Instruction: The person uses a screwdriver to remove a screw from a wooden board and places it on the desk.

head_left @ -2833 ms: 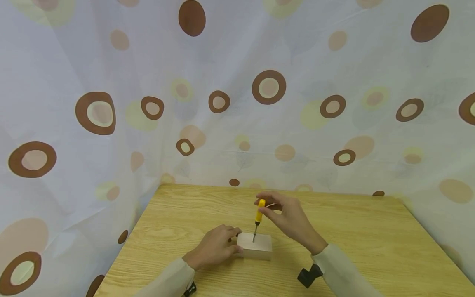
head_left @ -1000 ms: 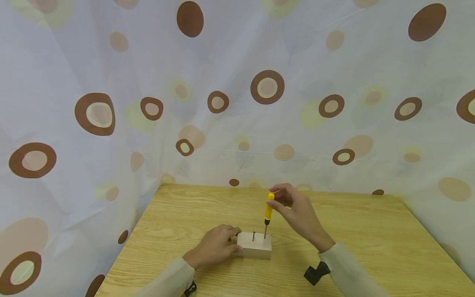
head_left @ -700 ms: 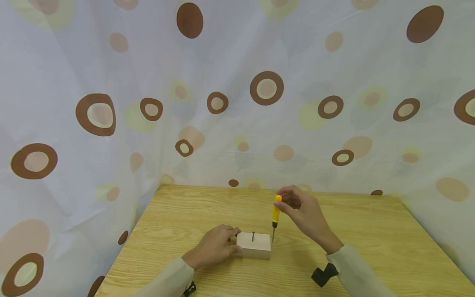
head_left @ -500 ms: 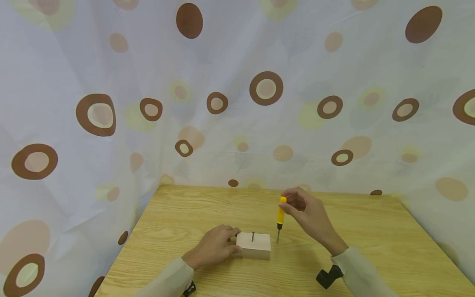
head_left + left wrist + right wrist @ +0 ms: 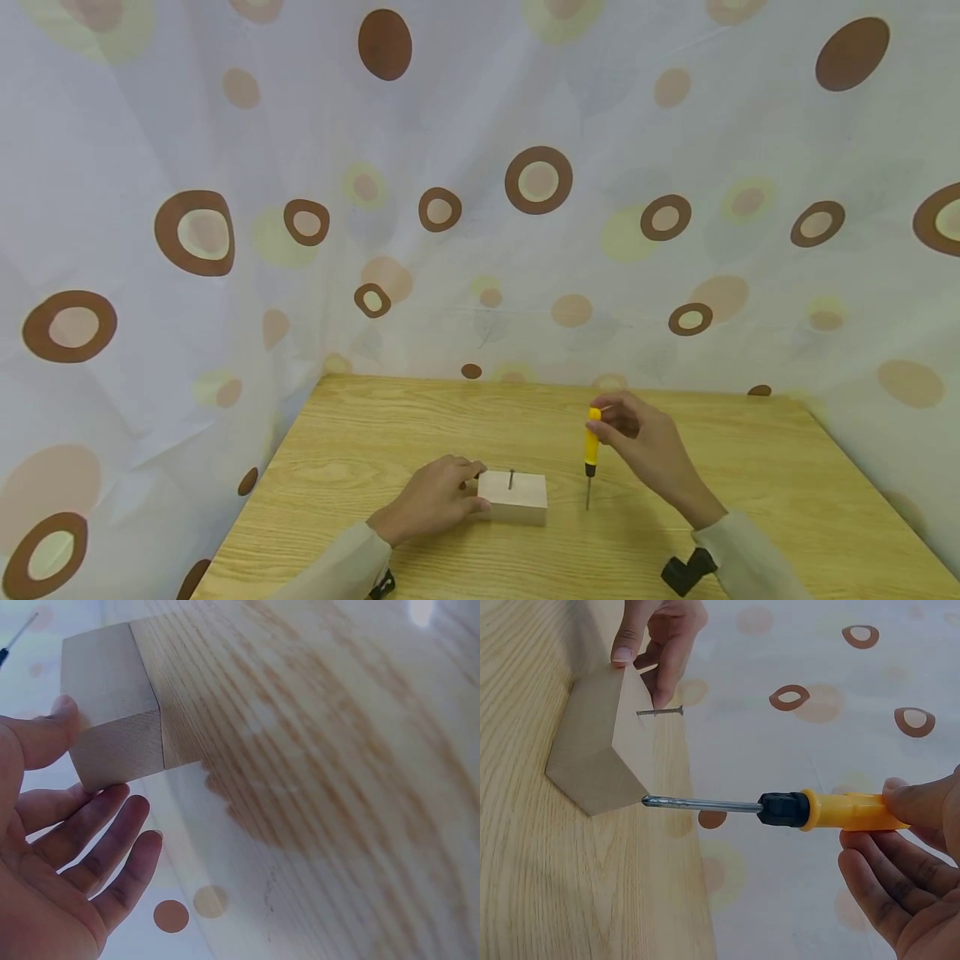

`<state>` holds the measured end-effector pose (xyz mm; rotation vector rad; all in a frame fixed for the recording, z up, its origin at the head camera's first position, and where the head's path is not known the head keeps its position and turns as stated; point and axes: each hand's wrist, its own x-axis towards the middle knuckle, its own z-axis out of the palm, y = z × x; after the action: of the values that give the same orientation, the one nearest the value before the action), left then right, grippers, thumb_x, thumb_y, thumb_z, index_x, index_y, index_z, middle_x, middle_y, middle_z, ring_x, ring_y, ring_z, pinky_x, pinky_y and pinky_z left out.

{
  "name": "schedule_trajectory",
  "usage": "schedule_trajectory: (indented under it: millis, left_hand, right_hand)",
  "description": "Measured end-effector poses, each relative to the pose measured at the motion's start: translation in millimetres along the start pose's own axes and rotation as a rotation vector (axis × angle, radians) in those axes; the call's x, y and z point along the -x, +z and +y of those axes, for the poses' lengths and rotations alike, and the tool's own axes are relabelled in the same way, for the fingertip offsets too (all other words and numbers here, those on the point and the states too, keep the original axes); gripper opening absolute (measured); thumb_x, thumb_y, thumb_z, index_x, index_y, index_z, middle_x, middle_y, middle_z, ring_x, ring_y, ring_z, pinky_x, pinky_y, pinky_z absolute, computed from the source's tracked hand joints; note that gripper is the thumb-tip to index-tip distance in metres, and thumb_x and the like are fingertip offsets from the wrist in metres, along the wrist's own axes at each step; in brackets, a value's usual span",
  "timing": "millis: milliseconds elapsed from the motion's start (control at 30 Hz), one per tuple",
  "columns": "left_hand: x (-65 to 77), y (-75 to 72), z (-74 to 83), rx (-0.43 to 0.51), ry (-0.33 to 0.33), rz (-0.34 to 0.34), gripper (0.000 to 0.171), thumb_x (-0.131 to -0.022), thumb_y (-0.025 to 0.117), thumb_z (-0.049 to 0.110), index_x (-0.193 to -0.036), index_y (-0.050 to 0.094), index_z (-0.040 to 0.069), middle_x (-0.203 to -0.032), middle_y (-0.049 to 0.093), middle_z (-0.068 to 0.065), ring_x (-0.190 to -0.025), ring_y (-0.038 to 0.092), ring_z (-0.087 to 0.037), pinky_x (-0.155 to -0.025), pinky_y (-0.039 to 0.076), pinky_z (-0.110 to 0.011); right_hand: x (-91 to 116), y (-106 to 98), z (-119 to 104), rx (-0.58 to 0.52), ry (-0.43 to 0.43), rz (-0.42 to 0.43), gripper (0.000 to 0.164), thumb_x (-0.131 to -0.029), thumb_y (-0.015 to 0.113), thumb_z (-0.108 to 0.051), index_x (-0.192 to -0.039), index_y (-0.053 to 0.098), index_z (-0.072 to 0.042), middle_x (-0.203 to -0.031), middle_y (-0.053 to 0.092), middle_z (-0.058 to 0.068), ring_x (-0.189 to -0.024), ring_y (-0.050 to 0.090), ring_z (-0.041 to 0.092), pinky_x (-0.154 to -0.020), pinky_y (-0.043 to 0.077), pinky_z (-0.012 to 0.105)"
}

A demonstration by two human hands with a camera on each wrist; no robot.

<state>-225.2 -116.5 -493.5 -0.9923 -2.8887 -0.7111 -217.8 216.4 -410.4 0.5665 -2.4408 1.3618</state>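
Note:
A pale wooden block [image 5: 513, 497] lies on the table, its left end between the thumb and fingers of my left hand [image 5: 435, 502]. In the left wrist view the thumb presses one face of the block [image 5: 112, 682] and fingertips touch its end. From the block's top a screw [image 5: 512, 479] stands upright, much of its shank showing in the right wrist view. My right hand [image 5: 652, 446] pinches the yellow handle of a screwdriver [image 5: 592, 442] near its top. The screwdriver points down, to the right of the block, apart from it and from the screw.
The wood-grain table [image 5: 360, 425] has a back edge against a white curtain [image 5: 480, 125] with brown and beige spots, which also hangs at both sides. Black wrist devices [image 5: 688, 571] sit by the light sleeves [image 5: 753, 558].
The screwdriver first stood on the screw; my right hand has lifted it off and carried it rightward past the block, then slightly lower. Left hand, block and screw stay in place.

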Motion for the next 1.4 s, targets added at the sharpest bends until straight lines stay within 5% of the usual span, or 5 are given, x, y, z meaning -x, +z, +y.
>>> schedule_trajectory:
  millis: [567, 1400]
  left_hand:
    - [0.3, 0.6, 0.0, -0.001, 0.008, 0.005, 0.059, -0.095, 0.072, 0.044, -0.138, 0.064, 0.005, -0.128, 0.068, -0.007, -0.099, 0.066, -0.012, -0.08, 0.055, -0.024]
    - [-1.0, 1.9, -2.3, -0.012, 0.03, 0.007, 0.06, -0.095, 0.071, 0.046, -0.138, 0.064, 0.004, -0.127, 0.069, -0.007, -0.096, 0.067, -0.01, -0.079, 0.055, -0.023]
  right_hand:
    - [19.0, -11.5, 27.2, 0.113, 0.067, 0.012, 0.027, -0.097, 0.074, -0.027, -0.121, 0.068, -0.014, -0.097, 0.074, -0.001, -0.077, 0.07, 0.01, -0.068, 0.059, 0.029]
    - [46.3, -19.8, 62.0, 0.184, 0.207, -0.042, 0.03, -0.099, 0.073, -0.031, -0.121, 0.068, -0.01, -0.093, 0.072, -0.002, -0.076, 0.07, 0.022, -0.065, 0.055, 0.027]
